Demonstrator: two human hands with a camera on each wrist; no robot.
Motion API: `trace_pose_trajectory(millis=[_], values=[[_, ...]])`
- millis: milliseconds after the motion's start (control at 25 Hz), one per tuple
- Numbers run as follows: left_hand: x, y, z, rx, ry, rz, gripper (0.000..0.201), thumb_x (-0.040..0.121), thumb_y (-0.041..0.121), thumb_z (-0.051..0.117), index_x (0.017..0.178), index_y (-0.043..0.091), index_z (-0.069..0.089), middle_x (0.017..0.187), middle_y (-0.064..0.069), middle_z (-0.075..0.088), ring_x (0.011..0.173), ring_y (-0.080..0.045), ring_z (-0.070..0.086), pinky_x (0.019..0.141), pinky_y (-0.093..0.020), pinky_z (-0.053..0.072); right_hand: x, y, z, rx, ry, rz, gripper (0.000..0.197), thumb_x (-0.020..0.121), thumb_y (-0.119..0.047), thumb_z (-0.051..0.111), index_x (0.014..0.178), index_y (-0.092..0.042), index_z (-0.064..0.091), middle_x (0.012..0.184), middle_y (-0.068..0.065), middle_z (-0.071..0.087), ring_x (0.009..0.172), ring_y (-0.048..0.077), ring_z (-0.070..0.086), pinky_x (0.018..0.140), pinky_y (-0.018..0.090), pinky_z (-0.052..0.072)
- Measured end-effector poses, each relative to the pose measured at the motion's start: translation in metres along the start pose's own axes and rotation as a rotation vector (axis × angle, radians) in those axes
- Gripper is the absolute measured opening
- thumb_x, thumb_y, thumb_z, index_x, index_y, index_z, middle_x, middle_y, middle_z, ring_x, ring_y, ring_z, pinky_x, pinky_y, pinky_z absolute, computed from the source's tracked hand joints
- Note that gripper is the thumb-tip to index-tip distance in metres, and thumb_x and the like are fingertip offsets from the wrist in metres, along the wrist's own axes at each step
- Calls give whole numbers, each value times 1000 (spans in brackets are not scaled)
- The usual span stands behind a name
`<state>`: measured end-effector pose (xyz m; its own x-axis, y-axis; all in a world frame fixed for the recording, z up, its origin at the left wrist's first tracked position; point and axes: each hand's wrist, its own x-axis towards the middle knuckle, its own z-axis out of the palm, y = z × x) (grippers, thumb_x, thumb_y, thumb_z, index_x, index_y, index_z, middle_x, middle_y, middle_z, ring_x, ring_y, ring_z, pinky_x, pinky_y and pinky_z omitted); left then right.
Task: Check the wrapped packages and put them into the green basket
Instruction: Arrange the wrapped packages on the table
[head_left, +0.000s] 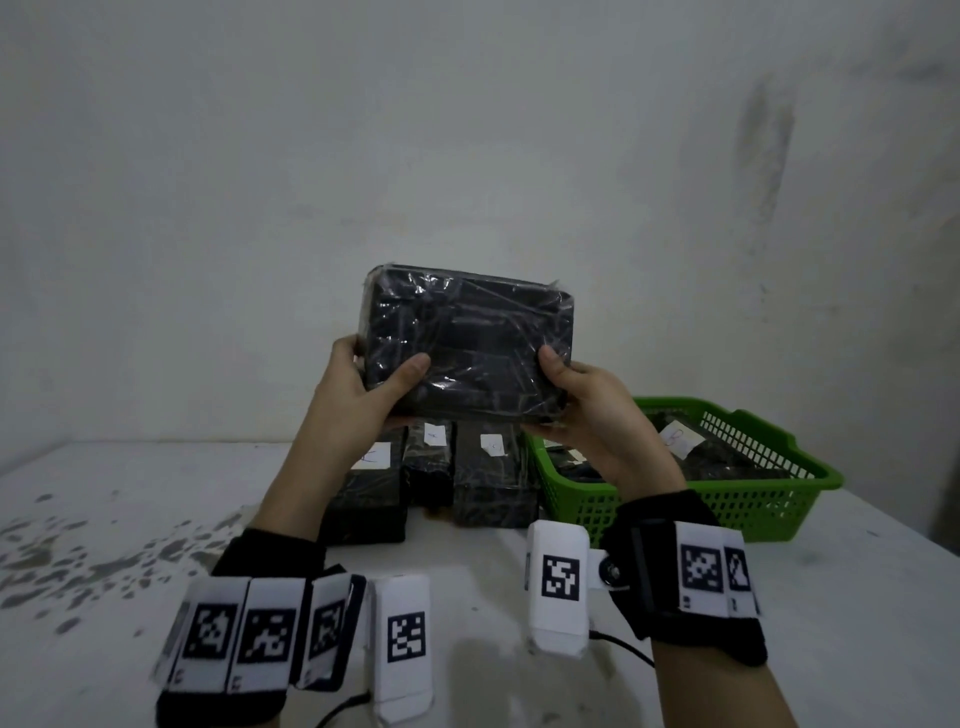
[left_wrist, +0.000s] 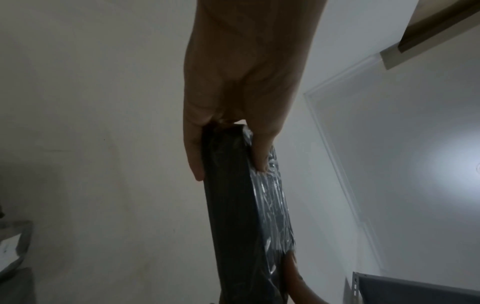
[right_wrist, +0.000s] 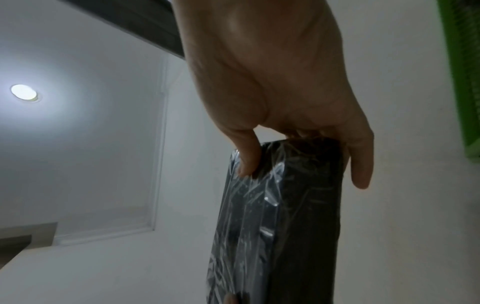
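Observation:
A black package wrapped in clear film (head_left: 467, 338) is held up above the table, its broad face turned toward me. My left hand (head_left: 363, 384) grips its lower left corner, thumb on the front and fingers behind. My right hand (head_left: 582, 400) grips the lower right corner the same way. The left wrist view shows the package (left_wrist: 246, 205) edge-on, pinched between thumb and fingers (left_wrist: 193, 148). In the right wrist view the package (right_wrist: 285, 216) hangs below the hand. The green basket (head_left: 753, 493) stands at the right with wrapped packages (head_left: 722, 452) inside.
Three more wrapped black packages (head_left: 488, 478) with small white labels lie in a row on the white table (head_left: 156, 545), under the held one and left of the basket. A pale wall rises right behind the table.

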<state>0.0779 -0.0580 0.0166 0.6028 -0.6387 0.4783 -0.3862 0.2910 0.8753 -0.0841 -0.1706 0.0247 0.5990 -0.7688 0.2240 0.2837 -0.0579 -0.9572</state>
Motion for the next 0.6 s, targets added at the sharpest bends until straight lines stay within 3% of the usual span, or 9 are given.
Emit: trace_pose_trajectory(millis=[160,320,440,600], values=[[1,1,0,-47,-26,-44,46,80,26,66,114,13,38,97,0,59,67,-3,67,65,-23,58,-1,-2,0,-80,39,-24,29,92,-28,54,109,-5,56,94,5,67,85,17,63,66,28,51],[1,1,0,3,-25,-78,53,74,34,70,112,10,42,104,-6,61,80,-10,67,64,-25,59,-1,-4,-4,-133,65,-34,34,89,-31,56,111,-5,58,94,4,68,84,17,64,72,30,51],[-2,2,5,72,-2,-49,45,81,33,66,111,10,41,87,6,56,64,1,63,54,-13,47,-1,-4,-4,-146,54,-56,37,90,-29,56,117,-4,55,100,7,67,87,18,64,75,31,51],[-4,6,7,72,-20,-30,34,92,20,53,111,13,26,81,7,47,70,-8,53,45,-4,41,-2,-4,0,-150,59,-71,31,92,-26,53,116,-8,54,96,3,66,82,14,63,71,28,51]])
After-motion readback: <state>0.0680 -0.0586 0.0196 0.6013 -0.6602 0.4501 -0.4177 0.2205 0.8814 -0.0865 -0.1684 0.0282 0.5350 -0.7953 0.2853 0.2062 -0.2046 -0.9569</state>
